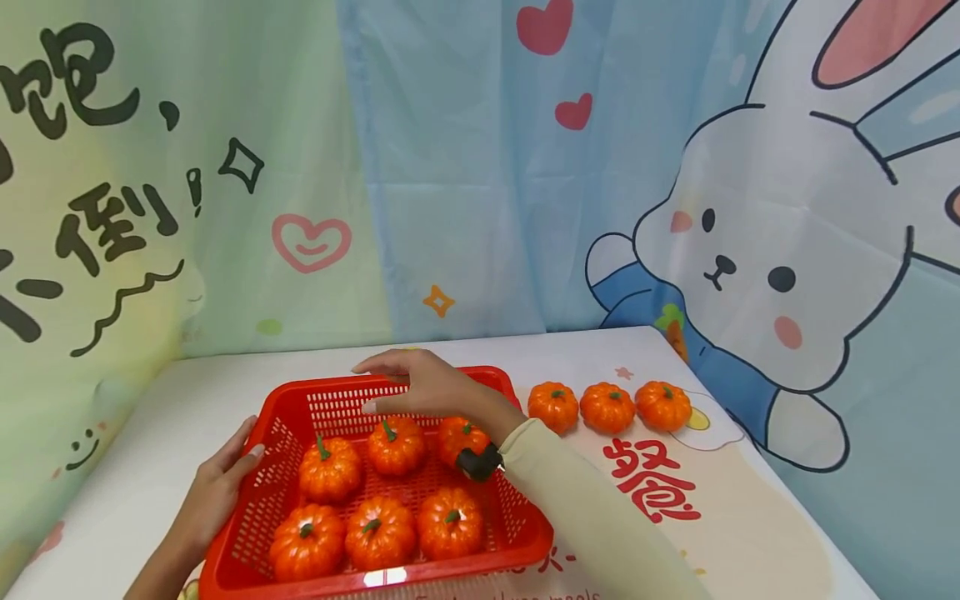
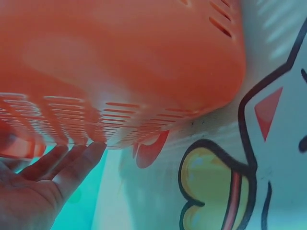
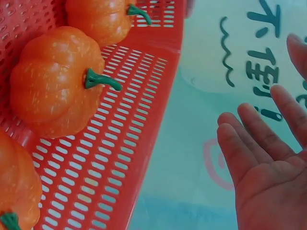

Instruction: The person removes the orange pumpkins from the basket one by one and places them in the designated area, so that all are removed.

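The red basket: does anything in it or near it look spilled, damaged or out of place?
Nothing clearly stands out. The basket holds six pumpkins, with no damage visible. Three more pumpkins stand on the table, right of it, in a neat row, so they do not look spilled.

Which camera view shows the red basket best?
The head view: most of the red basket shows from above, with six pumpkins inside. The left wrist view shows only part of its outside, the right wrist view only part of its slotted inside.
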A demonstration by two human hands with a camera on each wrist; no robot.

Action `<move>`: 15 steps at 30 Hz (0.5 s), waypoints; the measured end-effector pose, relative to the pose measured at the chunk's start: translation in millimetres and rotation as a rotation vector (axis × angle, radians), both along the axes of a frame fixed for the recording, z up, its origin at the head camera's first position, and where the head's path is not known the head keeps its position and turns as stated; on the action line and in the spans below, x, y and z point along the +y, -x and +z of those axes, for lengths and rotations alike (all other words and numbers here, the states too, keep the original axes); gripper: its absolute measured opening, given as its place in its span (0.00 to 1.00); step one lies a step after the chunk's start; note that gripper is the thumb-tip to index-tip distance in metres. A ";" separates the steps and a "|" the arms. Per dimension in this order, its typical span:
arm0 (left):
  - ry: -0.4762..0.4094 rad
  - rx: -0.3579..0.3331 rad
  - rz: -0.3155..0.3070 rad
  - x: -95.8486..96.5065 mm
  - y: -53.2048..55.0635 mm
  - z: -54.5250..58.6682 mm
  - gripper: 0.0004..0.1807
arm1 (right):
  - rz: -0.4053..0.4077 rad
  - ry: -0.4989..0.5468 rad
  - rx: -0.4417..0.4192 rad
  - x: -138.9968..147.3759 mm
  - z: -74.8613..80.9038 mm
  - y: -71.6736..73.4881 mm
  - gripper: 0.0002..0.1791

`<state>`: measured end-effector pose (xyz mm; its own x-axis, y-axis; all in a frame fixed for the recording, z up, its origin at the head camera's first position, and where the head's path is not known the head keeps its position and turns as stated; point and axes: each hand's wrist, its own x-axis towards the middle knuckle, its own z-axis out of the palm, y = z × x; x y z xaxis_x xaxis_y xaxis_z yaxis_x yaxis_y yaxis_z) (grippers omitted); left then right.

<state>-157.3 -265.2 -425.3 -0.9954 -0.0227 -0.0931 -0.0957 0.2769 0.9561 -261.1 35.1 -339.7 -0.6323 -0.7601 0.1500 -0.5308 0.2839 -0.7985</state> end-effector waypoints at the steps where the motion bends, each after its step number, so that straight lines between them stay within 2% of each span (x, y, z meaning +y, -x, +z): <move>1: 0.001 -0.003 0.000 -0.4 -0.3 0.2 0.35 | 0.012 -0.019 0.000 -3.7 -0.8 1.1 0.28; 5: 0.003 -0.024 0.001 -2.1 -1.4 -0.4 0.35 | 0.055 -0.087 0.003 -17.1 -4.3 4.4 0.29; 9: 0.001 -0.023 -0.005 -2.5 -0.1 -1.5 0.35 | 0.074 -0.075 -0.063 -29.7 -12.3 5.7 0.32; 12: -0.001 -0.006 -0.006 -1.5 1.7 -2.3 0.36 | 0.067 -0.091 -0.110 -38.4 -22.0 5.1 0.34; 15: -0.003 0.008 -0.004 -0.3 2.6 -3.0 0.36 | 0.053 -0.144 -0.119 -45.9 -32.7 4.1 0.35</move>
<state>-160.0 -265.5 -428.3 -0.9962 -0.0180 -0.0853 -0.0870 0.2747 0.9576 -265.2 -10.8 -372.5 -0.5979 -0.8008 -0.0360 -0.4521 0.3739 -0.8098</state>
